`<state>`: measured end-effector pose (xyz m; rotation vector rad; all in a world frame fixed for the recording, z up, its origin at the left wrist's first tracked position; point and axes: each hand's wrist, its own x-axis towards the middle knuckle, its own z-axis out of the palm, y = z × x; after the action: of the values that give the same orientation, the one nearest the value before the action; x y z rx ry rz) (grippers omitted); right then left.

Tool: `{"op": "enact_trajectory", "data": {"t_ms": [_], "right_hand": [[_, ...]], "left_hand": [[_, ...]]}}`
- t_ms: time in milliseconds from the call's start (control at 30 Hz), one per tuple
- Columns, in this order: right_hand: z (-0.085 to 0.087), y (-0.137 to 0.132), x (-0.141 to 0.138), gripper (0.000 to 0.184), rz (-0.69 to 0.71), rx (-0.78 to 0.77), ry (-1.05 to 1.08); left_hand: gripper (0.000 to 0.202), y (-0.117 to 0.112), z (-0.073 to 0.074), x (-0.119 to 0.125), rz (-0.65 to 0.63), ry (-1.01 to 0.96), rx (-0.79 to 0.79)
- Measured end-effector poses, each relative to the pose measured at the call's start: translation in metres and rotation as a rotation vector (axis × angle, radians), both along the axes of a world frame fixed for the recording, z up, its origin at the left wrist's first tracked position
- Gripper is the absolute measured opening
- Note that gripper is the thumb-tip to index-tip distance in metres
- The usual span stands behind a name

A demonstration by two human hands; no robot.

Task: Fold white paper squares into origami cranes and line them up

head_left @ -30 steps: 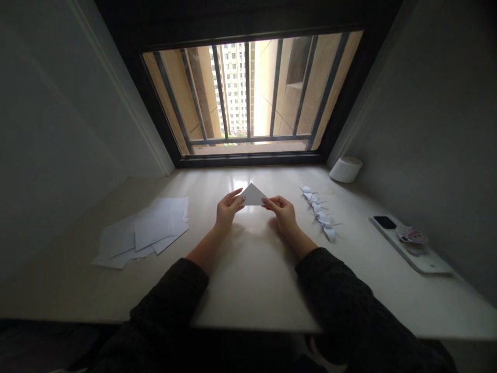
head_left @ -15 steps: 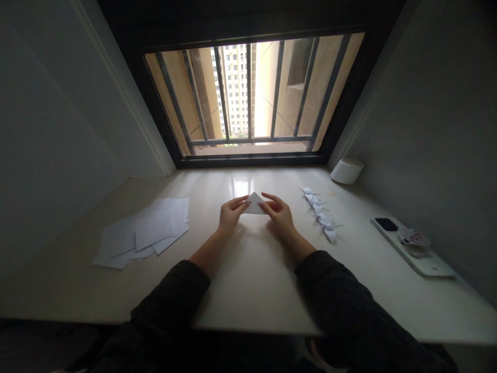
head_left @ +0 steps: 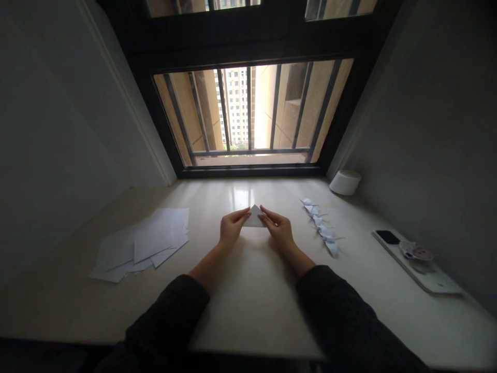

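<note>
A small piece of white paper (head_left: 254, 219), folded to a triangle with its tip pointing away from me, is held between both hands above the pale surface. My left hand (head_left: 233, 226) pinches its left side between thumb and fingers. On the right side, my right hand (head_left: 278, 226) grips the paper the same way, thumb on the near face. Fingertips behind the paper are partly hidden. To the right of my hands stands a row of several small folded paper cranes (head_left: 319, 223).
Loose white sheets (head_left: 155, 235) lie overlapping at the left. A phone (head_left: 417, 264) with a round grip on its back lies at the right. Behind it, a white cylindrical object (head_left: 345, 182) sits near the wall. A dark-framed barred window (head_left: 250, 172) closes off the far side.
The camera has tilted up, so everything appears lower in view. My fingers have closed in slightly nearer the paper's tip; both hands keep hold of it.
</note>
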<state>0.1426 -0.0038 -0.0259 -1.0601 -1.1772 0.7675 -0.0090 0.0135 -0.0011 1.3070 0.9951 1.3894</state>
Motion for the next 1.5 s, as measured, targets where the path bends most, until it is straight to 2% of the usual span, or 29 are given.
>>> {"op": "enact_trajectory", "data": {"t_ms": [333, 600, 800, 1067, 1233, 1300, 1367, 1433, 1500], "right_hand": [[0.007, -0.005, 0.001, 0.034, -0.032, 0.033, -0.112], [0.010, -0.008, 0.002, 0.031, -0.030, 0.030, -0.144], [0.011, -0.010, 0.001, 0.031, 0.029, 0.054, -0.187], [0.012, -0.011, 0.003, 0.032, 0.032, 0.081, -0.326], [0.016, -0.012, 0.007, 0.029, 0.049, 0.066, -0.377], [0.018, -0.012, 0.008, 0.034, 0.010, 0.049, -0.373], [0.020, -0.011, 0.008, 0.048, -0.080, 0.023, -0.303], [0.021, -0.009, 0.008, 0.069, -0.165, -0.018, -0.177], [0.021, -0.007, 0.005, 0.083, -0.193, -0.081, -0.035]], "left_hand": [[0.033, 0.004, -0.008, -0.002, -0.034, 0.032, 0.040], [0.033, 0.001, -0.004, -0.001, -0.041, 0.055, 0.024], [0.026, 0.002, -0.002, -0.005, 0.004, 0.114, 0.034], [0.034, 0.007, -0.007, -0.009, 0.021, 0.155, -0.005], [0.027, 0.008, -0.005, -0.013, -0.024, 0.202, -0.063], [0.025, 0.009, -0.003, -0.014, -0.067, 0.190, -0.094], [0.027, 0.008, 0.000, -0.014, -0.099, 0.142, -0.125], [0.031, 0.007, 0.002, -0.013, -0.086, 0.093, -0.167], [0.034, 0.004, 0.004, -0.011, -0.030, 0.063, -0.211]]}}
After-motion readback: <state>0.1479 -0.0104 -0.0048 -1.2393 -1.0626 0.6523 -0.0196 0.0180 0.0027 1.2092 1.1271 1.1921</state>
